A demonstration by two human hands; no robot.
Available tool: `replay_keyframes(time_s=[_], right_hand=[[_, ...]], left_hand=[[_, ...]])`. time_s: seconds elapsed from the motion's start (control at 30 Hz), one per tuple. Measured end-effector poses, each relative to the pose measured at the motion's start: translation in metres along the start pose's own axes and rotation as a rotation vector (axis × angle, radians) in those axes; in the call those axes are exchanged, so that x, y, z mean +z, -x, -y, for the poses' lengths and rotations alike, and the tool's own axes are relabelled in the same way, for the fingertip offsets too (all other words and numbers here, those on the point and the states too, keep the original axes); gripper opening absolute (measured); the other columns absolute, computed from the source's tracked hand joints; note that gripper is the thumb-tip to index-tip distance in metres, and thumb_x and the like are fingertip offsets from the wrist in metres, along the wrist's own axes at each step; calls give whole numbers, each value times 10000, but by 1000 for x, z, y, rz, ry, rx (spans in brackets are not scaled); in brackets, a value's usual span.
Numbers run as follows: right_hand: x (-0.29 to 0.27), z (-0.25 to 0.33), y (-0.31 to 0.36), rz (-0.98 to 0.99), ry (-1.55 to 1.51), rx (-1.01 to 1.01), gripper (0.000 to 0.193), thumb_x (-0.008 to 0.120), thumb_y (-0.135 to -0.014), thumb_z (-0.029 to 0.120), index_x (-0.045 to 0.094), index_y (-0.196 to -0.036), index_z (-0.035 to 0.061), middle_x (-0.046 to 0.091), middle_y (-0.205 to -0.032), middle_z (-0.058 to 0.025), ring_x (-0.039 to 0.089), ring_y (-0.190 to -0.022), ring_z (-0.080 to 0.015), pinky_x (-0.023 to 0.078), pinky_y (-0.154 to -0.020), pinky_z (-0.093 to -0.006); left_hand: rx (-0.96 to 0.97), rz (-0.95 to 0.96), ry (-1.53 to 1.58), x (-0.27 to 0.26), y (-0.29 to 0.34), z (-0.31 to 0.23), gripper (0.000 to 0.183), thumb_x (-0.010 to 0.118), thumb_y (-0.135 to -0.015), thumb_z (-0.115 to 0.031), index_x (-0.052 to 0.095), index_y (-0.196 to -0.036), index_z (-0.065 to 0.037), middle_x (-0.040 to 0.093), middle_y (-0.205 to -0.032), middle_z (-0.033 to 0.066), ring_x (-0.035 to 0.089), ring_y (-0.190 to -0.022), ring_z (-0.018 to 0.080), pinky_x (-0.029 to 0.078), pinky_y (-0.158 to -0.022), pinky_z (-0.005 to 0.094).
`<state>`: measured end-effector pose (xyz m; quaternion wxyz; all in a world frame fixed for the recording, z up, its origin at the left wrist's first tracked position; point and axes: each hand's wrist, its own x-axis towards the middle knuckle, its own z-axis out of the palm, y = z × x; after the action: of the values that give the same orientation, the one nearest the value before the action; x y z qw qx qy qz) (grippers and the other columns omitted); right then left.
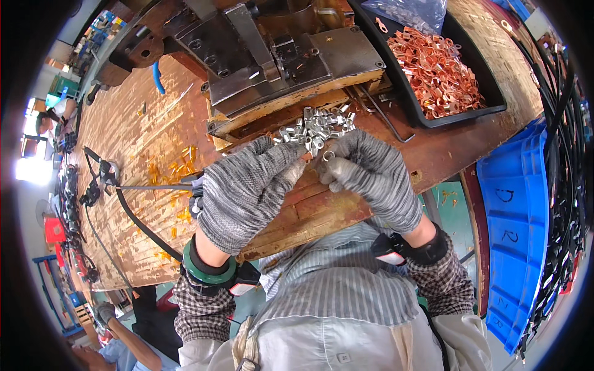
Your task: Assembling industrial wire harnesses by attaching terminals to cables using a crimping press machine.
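Note:
My left hand [244, 188], in a grey knitted glove, is closed round a dark cable [158, 187] that enters from the left. A small copper-coloured end [307, 157] shows at its thumb tip. Close beside it, my right hand [374, 179], gloved alike, pinches a silver ring terminal [328, 156] between thumb and fingers. A small gap seems to lie between the copper end and the terminal. Just beyond my fingertips lies a pile of silver cable terminals [318, 123] on the worn wooden table [309, 210].
A heavy metal press [291, 62] stands right behind the pile, with a hex key [387, 114] beside it. At the back right is a black tray [433, 120] of copper terminals [436, 71]. Yellow scraps [179, 167] litter the left. A blue bin [513, 229] and black cables [563, 185] flank the right.

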<state>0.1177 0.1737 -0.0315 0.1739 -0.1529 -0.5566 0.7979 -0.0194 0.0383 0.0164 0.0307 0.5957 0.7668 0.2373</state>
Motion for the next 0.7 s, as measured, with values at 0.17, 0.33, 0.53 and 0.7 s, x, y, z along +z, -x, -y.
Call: replay_keyframes(time_s=[0.17, 0.33, 0.53, 0.7], right_hand=[[4, -7, -4, -11, -143, 56, 103, 584, -825, 104, 557, -869, 15, 540, -706, -6, 522, -633, -73, 445, -595, -215], [9, -8, -4, -12, -284, 96, 91, 568, -839, 77, 548, -895, 8, 560, -739, -25, 552, -670, -94, 475, -622, -228], [7, -12, -5, 12, -354, 57, 128, 561, -841, 47, 542, -961, 3, 577, -820, -49, 573, -729, -118, 495, -671, -235], [5, -12, -3, 43, -293, 102, 190, 553, -848, 45, 549, -1032, -2, 589, -836, -53, 572, -714, -107, 488, -657, -227]], left_hand=[[12, -32, -19, 3, 0, 5, 186, 588, -799, -153, 624, -956, -61, 593, -819, 105, 587, -727, 269, 458, -641, 317], [-12, -17, 19, -1, -2, 3, 186, 581, -805, -154, 623, -957, -58, 593, -813, 106, 585, -722, 268, 455, -636, 317], [-14, -33, 32, -2, -2, 0, 184, 576, -806, -149, 621, -960, -58, 589, -804, 106, 579, -708, 269, 449, -626, 317], [12, -56, -23, 0, 0, 2, 190, 579, -800, -149, 621, -960, -56, 587, -792, 108, 580, -696, 271, 448, -615, 320]])
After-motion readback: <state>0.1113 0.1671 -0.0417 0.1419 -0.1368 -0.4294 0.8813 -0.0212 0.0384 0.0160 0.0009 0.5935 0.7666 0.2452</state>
